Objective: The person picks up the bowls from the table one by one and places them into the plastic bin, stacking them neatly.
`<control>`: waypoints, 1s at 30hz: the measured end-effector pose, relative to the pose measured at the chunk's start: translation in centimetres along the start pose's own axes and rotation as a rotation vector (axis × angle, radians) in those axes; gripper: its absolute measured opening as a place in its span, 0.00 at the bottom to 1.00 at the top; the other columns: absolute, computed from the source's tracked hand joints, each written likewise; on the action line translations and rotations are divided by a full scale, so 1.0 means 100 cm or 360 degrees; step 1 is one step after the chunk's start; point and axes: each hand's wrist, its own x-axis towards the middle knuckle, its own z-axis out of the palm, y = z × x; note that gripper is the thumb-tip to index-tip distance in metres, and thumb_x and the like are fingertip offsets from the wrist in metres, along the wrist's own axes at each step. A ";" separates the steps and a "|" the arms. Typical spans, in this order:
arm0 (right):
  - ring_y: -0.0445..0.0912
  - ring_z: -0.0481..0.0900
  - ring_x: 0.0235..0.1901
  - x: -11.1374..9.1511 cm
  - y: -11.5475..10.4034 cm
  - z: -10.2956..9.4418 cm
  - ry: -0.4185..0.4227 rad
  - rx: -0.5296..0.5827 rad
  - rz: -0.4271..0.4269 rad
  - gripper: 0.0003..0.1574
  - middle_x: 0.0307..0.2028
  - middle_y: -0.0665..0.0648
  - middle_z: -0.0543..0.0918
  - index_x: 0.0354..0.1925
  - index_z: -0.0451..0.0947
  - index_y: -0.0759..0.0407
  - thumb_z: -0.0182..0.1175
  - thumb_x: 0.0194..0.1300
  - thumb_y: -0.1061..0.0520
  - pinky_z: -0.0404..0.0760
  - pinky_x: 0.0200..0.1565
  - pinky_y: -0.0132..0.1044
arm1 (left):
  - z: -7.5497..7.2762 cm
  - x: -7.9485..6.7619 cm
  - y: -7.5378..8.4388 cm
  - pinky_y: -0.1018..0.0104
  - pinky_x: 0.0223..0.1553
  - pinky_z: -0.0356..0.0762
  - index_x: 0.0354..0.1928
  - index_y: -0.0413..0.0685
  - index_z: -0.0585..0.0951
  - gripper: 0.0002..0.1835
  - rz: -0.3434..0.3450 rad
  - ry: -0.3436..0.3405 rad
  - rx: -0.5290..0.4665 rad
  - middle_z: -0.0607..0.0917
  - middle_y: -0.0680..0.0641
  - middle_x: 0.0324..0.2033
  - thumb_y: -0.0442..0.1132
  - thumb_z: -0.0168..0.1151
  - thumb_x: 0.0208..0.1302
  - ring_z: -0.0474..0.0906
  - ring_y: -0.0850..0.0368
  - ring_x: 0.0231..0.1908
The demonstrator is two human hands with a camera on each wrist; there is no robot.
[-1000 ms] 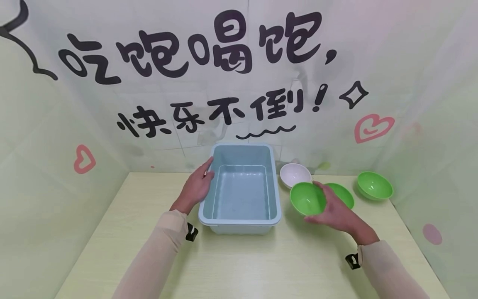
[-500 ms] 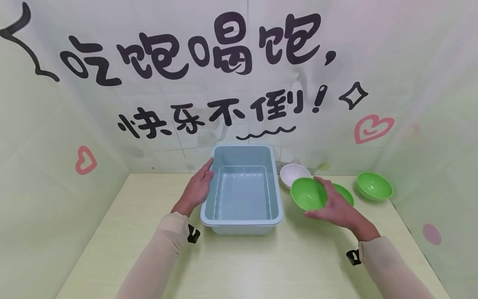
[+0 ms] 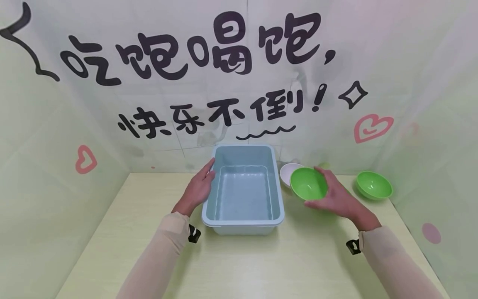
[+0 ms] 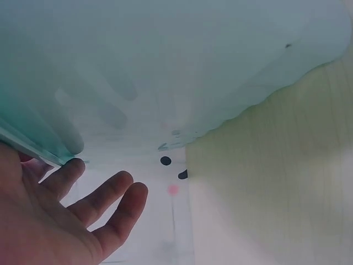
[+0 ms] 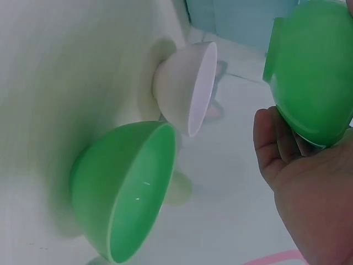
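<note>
On the basin's left side, my left hand (image 3: 196,191) holds the rim, thumb over its edge and fingers below, the other fingers loose in the left wrist view. The blue rectangular basin (image 3: 244,224) has a bare inside. My right hand (image 3: 336,197) grips a green bowl (image 3: 308,184) between thumb and fingers, raised and tilted with its inside facing the head camera. A white bowl (image 3: 287,173) stands behind it, partly covered. Another green bowl (image 5: 118,185) stands beside the white one in the right wrist view; in the head view the right hand and held bowl hide it.
A further green bowl (image 3: 374,185) stands at the table's back right corner. The pale wooden table (image 3: 239,265) is enclosed by printed wall sheets at the back and both sides. The basin's back end is close to the rear sheet (image 3: 231,95).
The right hand has raised the held green bowl, which now covers more of the white bowl and hides the green one behind. The basin has shifted slightly right, the left hand still on it.
</note>
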 end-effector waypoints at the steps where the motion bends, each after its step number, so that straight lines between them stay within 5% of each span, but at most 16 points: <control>1: 0.63 0.71 0.61 0.002 -0.001 -0.001 -0.0001 -0.0001 -0.0002 0.72 0.69 0.70 0.65 0.78 0.50 0.64 0.82 0.49 0.46 0.77 0.59 0.64 | 0.000 0.000 0.001 0.36 0.78 0.49 0.82 0.71 0.47 0.31 -0.0001 0.0000 0.0003 0.51 0.52 0.82 0.59 0.32 0.82 0.48 0.43 0.81; 18: 0.63 0.65 0.69 0.045 -0.024 -0.015 -0.0013 -0.0058 -0.0042 0.72 0.73 0.69 0.61 0.79 0.49 0.64 0.81 0.49 0.45 0.67 0.70 0.66 | 0.008 -0.001 0.008 0.37 0.78 0.50 0.82 0.70 0.48 0.30 0.0017 0.0006 0.0009 0.52 0.51 0.82 0.57 0.32 0.82 0.49 0.43 0.81; 30: 0.62 0.69 0.64 0.063 -0.045 -0.019 -0.0031 -0.0012 0.0000 0.71 0.71 0.68 0.63 0.79 0.48 0.60 0.80 0.51 0.45 0.73 0.65 0.63 | 0.009 0.001 0.009 0.37 0.78 0.50 0.82 0.71 0.48 0.30 -0.0003 0.0005 -0.0004 0.52 0.52 0.82 0.56 0.33 0.82 0.49 0.43 0.81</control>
